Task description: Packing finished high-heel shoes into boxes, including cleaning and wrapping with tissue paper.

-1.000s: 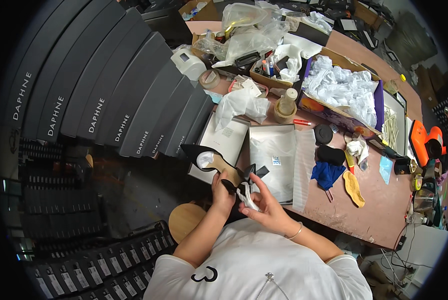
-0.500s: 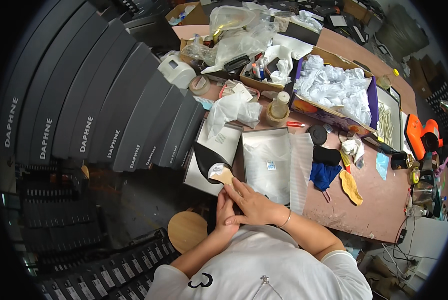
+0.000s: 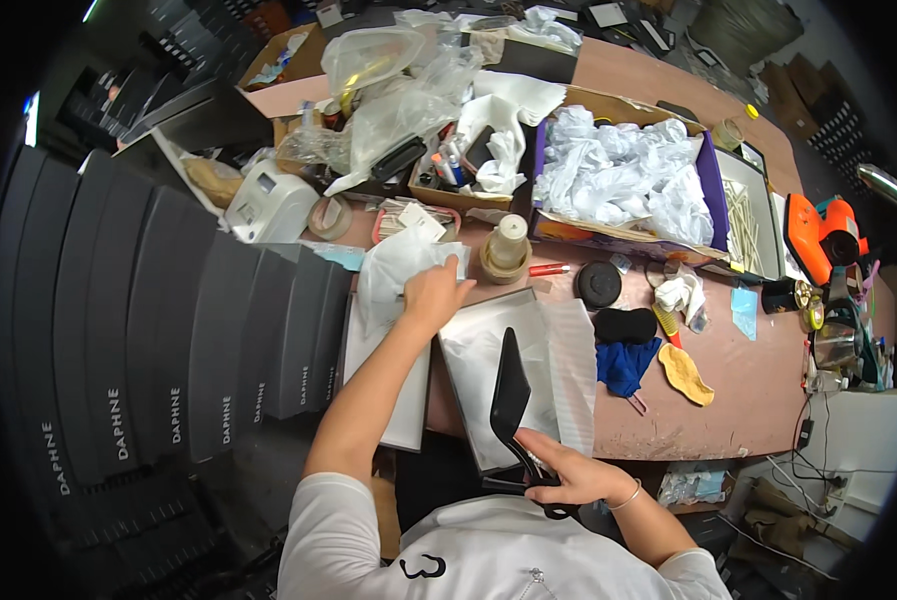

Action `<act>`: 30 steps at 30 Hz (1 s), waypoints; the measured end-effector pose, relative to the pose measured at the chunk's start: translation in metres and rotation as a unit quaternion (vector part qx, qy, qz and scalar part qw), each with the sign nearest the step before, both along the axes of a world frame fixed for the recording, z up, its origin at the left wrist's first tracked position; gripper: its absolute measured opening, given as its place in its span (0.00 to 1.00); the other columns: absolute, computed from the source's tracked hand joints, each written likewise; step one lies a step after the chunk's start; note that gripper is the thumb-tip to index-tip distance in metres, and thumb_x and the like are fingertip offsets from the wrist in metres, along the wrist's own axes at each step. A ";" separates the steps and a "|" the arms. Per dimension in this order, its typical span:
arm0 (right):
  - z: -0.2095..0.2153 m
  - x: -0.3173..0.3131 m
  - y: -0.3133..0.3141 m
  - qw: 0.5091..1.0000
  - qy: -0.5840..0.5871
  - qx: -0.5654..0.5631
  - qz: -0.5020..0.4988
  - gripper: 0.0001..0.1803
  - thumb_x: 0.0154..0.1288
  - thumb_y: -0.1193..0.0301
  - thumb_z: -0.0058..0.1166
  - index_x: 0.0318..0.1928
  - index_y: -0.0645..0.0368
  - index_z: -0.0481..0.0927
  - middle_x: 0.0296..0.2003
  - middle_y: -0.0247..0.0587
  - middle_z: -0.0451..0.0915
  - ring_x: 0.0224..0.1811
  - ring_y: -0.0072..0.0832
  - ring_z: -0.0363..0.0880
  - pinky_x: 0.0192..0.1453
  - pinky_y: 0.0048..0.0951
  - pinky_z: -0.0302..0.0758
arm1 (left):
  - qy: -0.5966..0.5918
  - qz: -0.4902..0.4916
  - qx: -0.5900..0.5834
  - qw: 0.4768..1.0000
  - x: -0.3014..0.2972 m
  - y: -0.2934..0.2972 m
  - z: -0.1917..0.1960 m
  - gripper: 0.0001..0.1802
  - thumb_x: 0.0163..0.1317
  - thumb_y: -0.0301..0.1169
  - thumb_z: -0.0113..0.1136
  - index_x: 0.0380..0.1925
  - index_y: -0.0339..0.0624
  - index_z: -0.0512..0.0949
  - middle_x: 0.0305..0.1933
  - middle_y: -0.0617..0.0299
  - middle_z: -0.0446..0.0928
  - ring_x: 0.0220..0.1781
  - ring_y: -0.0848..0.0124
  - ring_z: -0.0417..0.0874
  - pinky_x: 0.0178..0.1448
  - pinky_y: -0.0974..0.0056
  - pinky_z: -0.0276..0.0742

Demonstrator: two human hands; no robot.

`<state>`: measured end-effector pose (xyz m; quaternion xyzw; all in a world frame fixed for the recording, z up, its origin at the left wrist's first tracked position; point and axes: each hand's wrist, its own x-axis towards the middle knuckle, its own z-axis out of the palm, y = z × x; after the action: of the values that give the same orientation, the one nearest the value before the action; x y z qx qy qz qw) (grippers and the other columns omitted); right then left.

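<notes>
My right hand [image 3: 578, 476] grips a black pointed shoe [image 3: 510, 392] near its opening, with the toe upward over the near part of an open shoe box [image 3: 450, 385]. White tissue paper [image 3: 526, 350] lines that box and spills past its right side. My left hand [image 3: 435, 297] is stretched out to a crumpled sheet of white paper [image 3: 383, 275], fingers apart at the paper's right edge. Under this sheet and my left forearm lies a pale, shallow box part [image 3: 400, 410], perhaps the lid.
A stack of dark shoe boxes [image 3: 228, 330] rises at the left. Behind my hands stand a tape roll [image 3: 329, 217], a bottle in a beige holder [image 3: 508, 250] and a purple carton [image 3: 628, 240] of crumpled white paper. Blue cloth [image 3: 625, 368] and a yellow insole-shaped piece [image 3: 685, 375] lie right.
My hands, together at the shoe before, have parted. The left has reached forward to the white paper; the right has carried the shoe rightward and tipped it upright. The view has shifted.
</notes>
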<state>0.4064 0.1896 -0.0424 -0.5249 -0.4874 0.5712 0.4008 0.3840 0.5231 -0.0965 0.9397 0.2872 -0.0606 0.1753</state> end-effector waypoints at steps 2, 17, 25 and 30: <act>-0.002 -0.002 -0.008 0.999 -0.015 -0.003 -0.040 0.49 0.59 0.63 0.60 0.73 0.67 0.46 0.72 0.63 0.50 0.75 0.50 0.49 0.76 0.36 0.49 | 0.026 0.011 0.033 0.999 0.027 0.004 -0.029 0.15 0.61 0.36 0.58 0.45 0.40 0.74 0.35 0.51 0.82 0.36 0.47 0.83 0.39 0.46 0.78; 0.034 0.000 0.025 0.936 0.311 -0.065 0.150 0.43 0.66 0.69 0.56 0.75 0.60 0.47 0.64 0.44 0.66 0.66 0.27 0.64 0.69 0.26 0.58 | -0.357 0.195 -0.137 0.903 -0.137 -0.060 0.054 0.11 0.64 0.32 0.59 0.37 0.33 0.79 0.22 0.52 0.75 0.21 0.66 0.73 0.30 0.60 0.69; 0.011 -0.011 0.005 0.986 0.147 -0.066 0.031 0.42 0.64 0.68 0.55 0.74 0.61 0.50 0.73 0.47 0.55 0.76 0.31 0.50 0.75 0.28 0.47 | -0.376 0.193 -0.172 0.890 -0.208 -0.105 0.047 0.14 0.64 0.21 0.51 0.48 0.29 0.76 0.40 0.53 0.78 0.39 0.63 0.82 0.41 0.65 0.76; 0.013 -0.011 -0.011 0.961 0.235 -0.136 0.046 0.42 0.60 0.77 0.51 0.74 0.63 0.50 0.71 0.45 0.58 0.73 0.28 0.55 0.73 0.27 0.53 | -0.394 0.306 -0.338 0.799 -0.209 -0.133 0.010 0.14 0.66 0.26 0.54 0.50 0.32 0.77 0.44 0.60 0.79 0.45 0.70 0.81 0.46 0.66 0.76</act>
<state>0.3954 0.1788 -0.0290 -0.4029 -0.3209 0.7569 0.4022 0.1753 0.3900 -0.0861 0.6274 0.4271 0.2782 0.5887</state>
